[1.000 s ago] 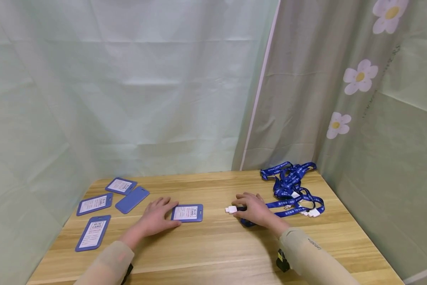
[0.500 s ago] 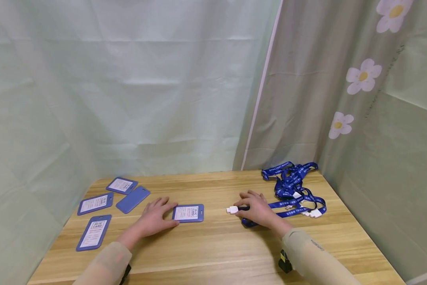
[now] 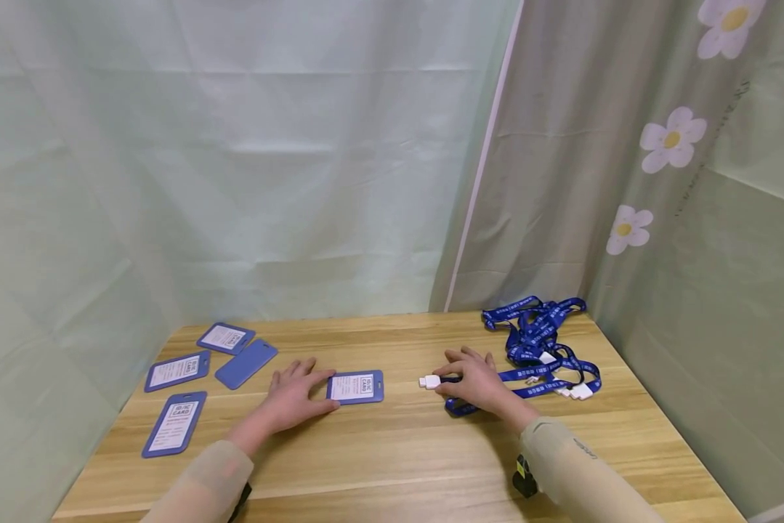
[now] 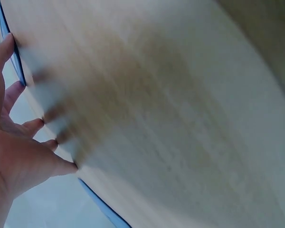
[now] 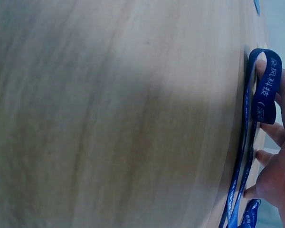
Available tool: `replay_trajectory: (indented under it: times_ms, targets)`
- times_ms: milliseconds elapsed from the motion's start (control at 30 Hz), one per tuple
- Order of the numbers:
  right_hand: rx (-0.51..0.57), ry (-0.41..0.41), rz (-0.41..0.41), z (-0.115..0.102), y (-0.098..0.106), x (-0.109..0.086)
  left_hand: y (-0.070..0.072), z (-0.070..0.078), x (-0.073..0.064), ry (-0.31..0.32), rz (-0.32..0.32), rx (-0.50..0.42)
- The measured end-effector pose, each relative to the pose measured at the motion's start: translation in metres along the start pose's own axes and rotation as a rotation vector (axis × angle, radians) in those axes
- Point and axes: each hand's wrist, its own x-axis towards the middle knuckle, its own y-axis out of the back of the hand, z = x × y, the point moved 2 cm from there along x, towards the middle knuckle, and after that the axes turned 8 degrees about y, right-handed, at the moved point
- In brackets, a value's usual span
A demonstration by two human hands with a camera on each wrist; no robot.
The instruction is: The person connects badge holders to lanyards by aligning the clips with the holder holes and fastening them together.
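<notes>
On the table, a blue ID card holder lies flat, its printed card facing up. My left hand holds it by the left end, thumb at the near corner and forefinger at the far one, other fingers spread on the wood. My right hand holds a blue printed lanyard just behind its white plastic clip, which points left toward the card holder. The clip and holder are a short gap apart. The lanyard's strap runs right, under the hand. In the left wrist view, the thumb meets the holder's edge.
Several more blue card holders lie at the left, one face down. A tangled heap of blue lanyards with white clips lies at the back right. Pale curtains enclose the table at the back and sides.
My left hand has slid the card holder slightly right, nearer the white clip. My right hand keeps its hold on the lanyard. The head view has shifted slightly.
</notes>
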Motion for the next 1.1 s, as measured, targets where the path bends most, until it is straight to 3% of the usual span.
replay_trajectory:
  times_ms: [833, 1100]
  targets:
    - [0.035, -0.025, 0.029, -0.005, -0.009, 0.008, -0.005, 0.026, 0.005, 0.029, -0.003, -0.02]
    - [0.04, -0.03, 0.046, -0.007, -0.01, 0.011, -0.009, 0.027, 0.01, 0.035, -0.004, -0.015]
